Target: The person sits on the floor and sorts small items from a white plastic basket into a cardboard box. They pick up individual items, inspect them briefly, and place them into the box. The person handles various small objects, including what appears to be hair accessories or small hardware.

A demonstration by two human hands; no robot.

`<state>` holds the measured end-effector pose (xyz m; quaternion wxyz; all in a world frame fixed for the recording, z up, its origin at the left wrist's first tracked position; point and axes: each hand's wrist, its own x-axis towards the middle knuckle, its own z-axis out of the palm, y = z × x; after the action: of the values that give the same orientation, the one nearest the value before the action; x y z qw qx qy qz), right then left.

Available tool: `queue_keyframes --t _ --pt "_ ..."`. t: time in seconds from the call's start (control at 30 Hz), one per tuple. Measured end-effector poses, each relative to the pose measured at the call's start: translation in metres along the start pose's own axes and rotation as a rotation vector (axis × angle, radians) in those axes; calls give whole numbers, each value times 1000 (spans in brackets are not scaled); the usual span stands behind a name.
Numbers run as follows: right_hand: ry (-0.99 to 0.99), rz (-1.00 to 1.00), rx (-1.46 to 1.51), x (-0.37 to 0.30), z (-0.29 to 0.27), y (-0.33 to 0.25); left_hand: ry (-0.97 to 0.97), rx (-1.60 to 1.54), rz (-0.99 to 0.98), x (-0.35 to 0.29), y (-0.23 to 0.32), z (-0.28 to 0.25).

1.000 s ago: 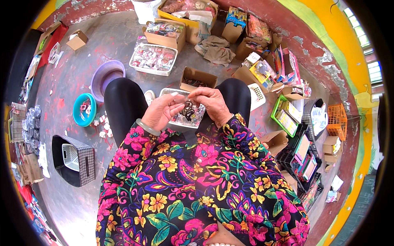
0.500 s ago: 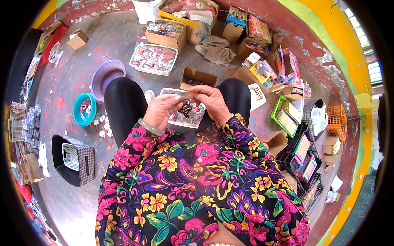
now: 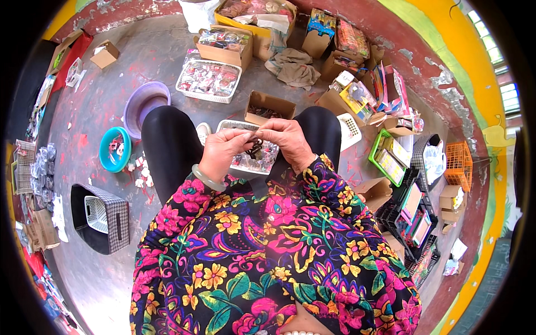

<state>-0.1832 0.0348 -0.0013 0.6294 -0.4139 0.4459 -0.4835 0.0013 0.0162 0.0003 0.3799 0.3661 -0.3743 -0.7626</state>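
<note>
My left hand (image 3: 224, 149) and my right hand (image 3: 287, 140) meet fingertip to fingertip between my knees, both closed in a pinch. From their fingertips hangs a dark brown looped strand (image 3: 255, 149), thin and curly, partly hidden by the fingers. Below it stands a white plastic basket (image 3: 238, 124) holding many small packets, red, white and clear. Just beyond that sits an open cardboard box (image 3: 283, 106) with dark brown things in it.
A purple basin (image 3: 134, 100) and a teal basin (image 3: 104, 151) stand left of my knees. Ahead is another white basket (image 3: 206, 96) of packets. To the right are a green basket (image 3: 392, 178), black crates (image 3: 401, 223) and several cartons. White scraps lie by the teal basin.
My hands have drawn closer, so their fingertips now meet. The brown strand has shifted slightly right and hangs lower beneath the fingers.
</note>
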Motion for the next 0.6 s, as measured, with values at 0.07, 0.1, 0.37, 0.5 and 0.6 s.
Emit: queue_keyframes --t 0.07,0.1,0.37,0.5,0.6 --pt "-4 -18 -28 -1 0 -5 -4 -30 -14 -1 2 0" --pt "-7 -27 -42 -2 0 -7 -5 -50 -26 -2 3 0" --pt "44 -104 -106 -8 -4 -10 -50 -96 -62 -4 17 -4" --pt "58 -241 -350 -7 -9 -15 -64 182 182 0 24 -6" --pt "17 -340 -488 -6 -6 -11 -130 589 387 2 27 -1"
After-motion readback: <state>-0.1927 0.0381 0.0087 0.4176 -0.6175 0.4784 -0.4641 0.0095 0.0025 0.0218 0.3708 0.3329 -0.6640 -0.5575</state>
